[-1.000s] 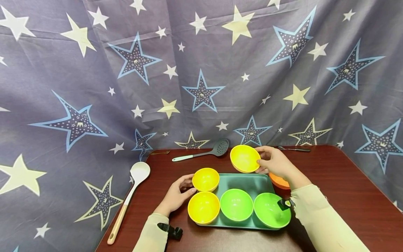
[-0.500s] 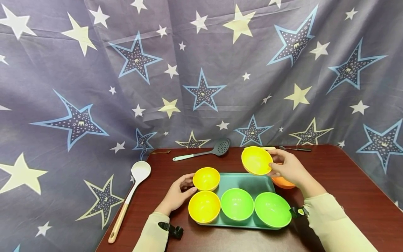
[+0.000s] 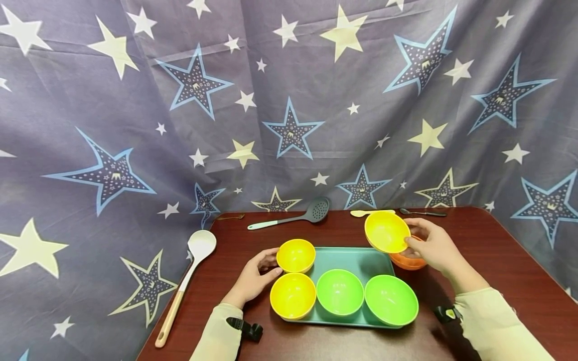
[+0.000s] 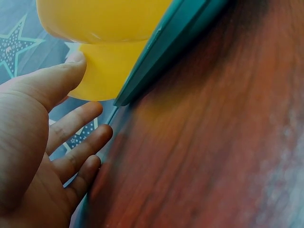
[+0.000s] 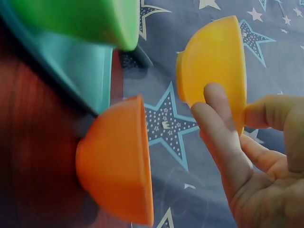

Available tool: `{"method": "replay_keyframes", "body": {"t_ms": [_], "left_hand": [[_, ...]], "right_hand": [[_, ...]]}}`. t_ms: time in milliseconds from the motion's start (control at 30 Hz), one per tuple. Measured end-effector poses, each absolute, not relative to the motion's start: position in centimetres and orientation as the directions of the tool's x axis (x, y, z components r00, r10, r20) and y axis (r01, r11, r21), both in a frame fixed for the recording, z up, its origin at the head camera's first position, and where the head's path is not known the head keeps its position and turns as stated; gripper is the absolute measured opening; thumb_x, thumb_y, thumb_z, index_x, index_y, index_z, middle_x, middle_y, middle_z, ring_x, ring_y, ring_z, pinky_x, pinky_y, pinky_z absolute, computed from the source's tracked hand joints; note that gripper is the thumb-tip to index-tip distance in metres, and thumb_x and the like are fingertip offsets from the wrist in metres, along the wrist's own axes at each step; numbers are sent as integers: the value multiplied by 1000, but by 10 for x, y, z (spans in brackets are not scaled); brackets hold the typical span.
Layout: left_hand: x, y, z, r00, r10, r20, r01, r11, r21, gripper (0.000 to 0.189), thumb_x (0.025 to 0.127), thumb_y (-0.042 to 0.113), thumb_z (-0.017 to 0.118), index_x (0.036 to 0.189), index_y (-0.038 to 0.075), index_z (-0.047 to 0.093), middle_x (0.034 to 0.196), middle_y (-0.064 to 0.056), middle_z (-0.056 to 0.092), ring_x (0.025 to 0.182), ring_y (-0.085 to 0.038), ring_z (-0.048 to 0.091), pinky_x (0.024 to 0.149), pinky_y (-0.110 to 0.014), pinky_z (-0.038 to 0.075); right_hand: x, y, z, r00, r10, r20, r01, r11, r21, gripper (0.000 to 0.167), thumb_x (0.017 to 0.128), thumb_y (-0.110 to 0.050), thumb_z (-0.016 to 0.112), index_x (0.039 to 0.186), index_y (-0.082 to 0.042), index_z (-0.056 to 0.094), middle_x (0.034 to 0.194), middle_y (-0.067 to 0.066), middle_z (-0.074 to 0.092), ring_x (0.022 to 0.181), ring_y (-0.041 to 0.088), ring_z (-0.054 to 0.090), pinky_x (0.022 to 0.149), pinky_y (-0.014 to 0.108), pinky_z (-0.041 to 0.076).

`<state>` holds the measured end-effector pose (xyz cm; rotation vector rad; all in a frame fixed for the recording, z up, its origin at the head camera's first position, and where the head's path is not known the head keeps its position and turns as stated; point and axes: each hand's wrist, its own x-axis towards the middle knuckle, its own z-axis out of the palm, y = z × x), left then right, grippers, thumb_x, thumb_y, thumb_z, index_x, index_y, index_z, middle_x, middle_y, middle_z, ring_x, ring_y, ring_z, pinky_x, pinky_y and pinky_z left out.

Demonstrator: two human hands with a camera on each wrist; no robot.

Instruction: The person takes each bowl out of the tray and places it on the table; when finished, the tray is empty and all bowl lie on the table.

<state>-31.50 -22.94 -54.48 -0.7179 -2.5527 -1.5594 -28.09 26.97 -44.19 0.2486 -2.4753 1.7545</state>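
My right hand (image 3: pixel 431 245) pinches a yellow bowl (image 3: pixel 387 231) by its right rim, thumb at the rim and fingers along the outside. The bowl is raised over the back right corner of the teal tray (image 3: pixel 352 256). An orange bowl (image 5: pixel 118 161) stands right of the tray, partly behind the held bowl in the head view. My left hand (image 3: pixel 253 278) rests at the left side of a smaller yellow bowl (image 3: pixel 295 255), its thumb (image 4: pixel 76 64) at the bowl and the lower fingers loosely spread. In front of that sits another yellow bowl (image 3: pixel 293 296).
Two green bowls (image 3: pixel 339 292) (image 3: pixel 391 300) fill the tray's front middle and right. A slotted spoon (image 3: pixel 316 210), a cream-coloured utensil (image 3: pixel 361 213) and a small dark-handled spoon (image 3: pixel 422 213) lie along the back edge. A white ladle-like spoon (image 3: pixel 185 281) lies along the left edge.
My right hand has carried the yellow bowl rightward, from behind the tray to near the orange bowl, uncovering the cream-coloured utensil. My left hand has stayed in place.
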Motion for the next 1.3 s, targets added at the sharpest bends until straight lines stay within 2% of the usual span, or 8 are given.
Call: {"method": "replay_keyframes", "body": {"t_ms": [133, 333, 533, 667, 833, 933, 1167, 1300], "left_hand": [[-315, -229, -544, -891, 354, 284, 414, 375, 829, 56, 99, 28, 76, 151, 19, 55, 127, 1, 72, 115, -22, 67, 97, -44, 51], [-315, -230, -543, -905, 344, 251, 379, 381, 843, 55, 99, 29, 76, 150, 24, 55, 126, 5, 71, 115, -15, 66, 100, -44, 50], [-315, -230, -543, -905, 342, 252, 378, 379, 845, 54, 99, 30, 76, 149, 27, 56, 126, 6, 71, 116, -17, 66, 101, -48, 49], [-315, -229, -543, -903, 346, 253, 381, 375, 845, 54, 99, 30, 75, 149, 27, 55, 127, 5, 71, 116, -19, 66, 101, -50, 49], [-315, -229, -542, -904, 347, 251, 379, 376, 846, 54, 99, 31, 75, 149, 28, 55, 127, 5, 71, 116, -17, 66, 100, -49, 49], [-315, -230, -542, -904, 348, 250, 380, 381, 843, 54, 99, 30, 75, 149, 28, 55, 127, 5, 71, 116, -16, 66, 100, -48, 49], [-315, -229, -542, -904, 348, 249, 380, 389, 839, 54, 99, 27, 75, 149, 26, 55, 127, 4, 71, 115, -16, 66, 101, -46, 50], [-315, -229, -541, -902, 351, 251, 385, 391, 836, 54, 100, 27, 75, 150, 25, 55, 127, 5, 71, 116, -17, 66, 101, -43, 50]], "right_hand": [[-277, 279, -447, -978, -57, 203, -210, 328, -921, 54, 102, 3, 61, 152, 8, 42, 117, 34, 59, 77, 29, 76, 68, 39, 63], [-271, 294, -451, -963, -29, 269, -261, 367, -893, 54, 100, 4, 62, 150, 10, 44, 112, 33, 61, 72, 27, 76, 63, 36, 62], [-266, 305, -454, -959, -21, 284, -274, 336, -901, 52, 101, 4, 61, 149, 11, 43, 110, 32, 60, 72, 27, 76, 65, 43, 62], [-264, 314, -455, -955, -7, 295, -281, 330, -901, 51, 101, 5, 61, 148, 11, 43, 106, 24, 63, 73, 28, 77, 65, 44, 62], [-264, 331, -459, -954, 42, 298, -272, 308, -912, 51, 100, 6, 62, 147, 12, 42, 102, 3, 67, 73, 25, 77, 64, 40, 62], [-265, 340, -461, -953, 74, 295, -261, 300, -918, 50, 100, 6, 63, 146, 11, 44, 100, -5, 68, 72, 21, 77, 63, 39, 62], [-260, 360, -465, -955, 118, 271, -251, 158, -955, 42, 98, 7, 66, 137, -6, 56, 95, -4, 70, 70, 21, 77, 61, 35, 61], [-258, 370, -469, -959, 143, 246, -224, 154, -962, 44, 98, 7, 66, 139, -4, 55, 95, -6, 69, 70, 21, 77, 62, 36, 61]]}}
